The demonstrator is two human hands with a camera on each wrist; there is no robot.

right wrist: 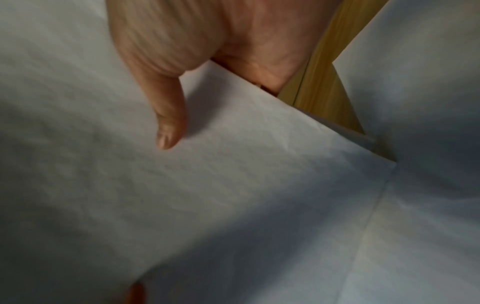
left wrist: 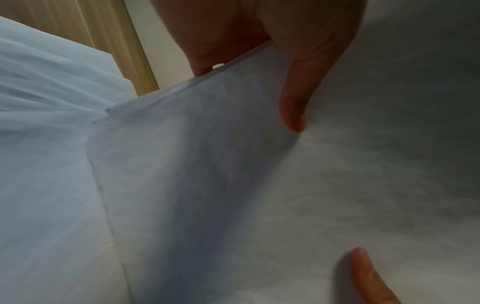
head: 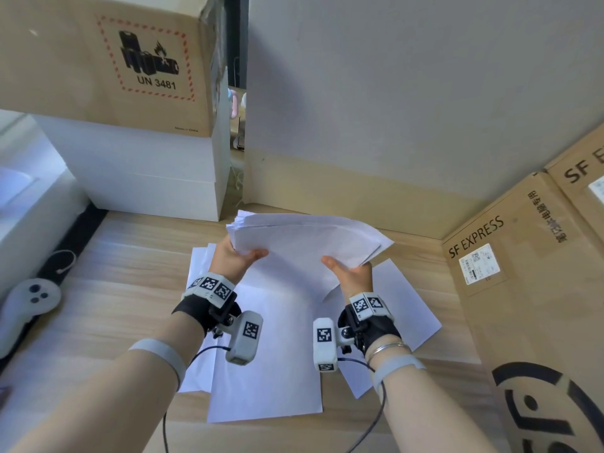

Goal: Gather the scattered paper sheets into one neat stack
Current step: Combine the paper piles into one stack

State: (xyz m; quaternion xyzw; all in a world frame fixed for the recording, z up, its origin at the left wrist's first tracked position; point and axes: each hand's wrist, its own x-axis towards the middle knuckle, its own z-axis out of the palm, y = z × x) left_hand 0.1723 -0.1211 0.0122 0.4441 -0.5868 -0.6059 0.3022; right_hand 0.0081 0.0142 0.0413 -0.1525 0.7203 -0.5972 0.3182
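A brown carton (head: 108, 60) at eleven o'clock carries a red-hatched battery hazard label reading "UN 3481", with "Made in China" small at its lower corner; it sits on stacked white boxes (head: 147, 171). At three o'clock a second carton (head: 523, 273) is printed "SF EXPRESS" beside a line of Chinese characters and a white shipping label too small to read. Another carton (head: 585, 165) behind it shows only "SF E", the rest cut off by the frame edge.

Above the wooden table (head: 124, 289), at twelve o'clock from the wrists, both hands hold up a bundle of white sheets (head: 307, 243), its edges fanned and uneven. The left hand (head: 233, 256) grips the bundle's left edge, thumb on top and fingers hidden beneath. The right hand (head: 353, 273) grips the right edge the same way.

More loose sheets (head: 271, 371) lie overlapping and skewed on the table directly under the arms. A white game controller (head: 26, 305) rests at nine o'clock, partly cut off.

Both wrist views are blurred: each shows a thumb pressed on paper and a sliver of wood.
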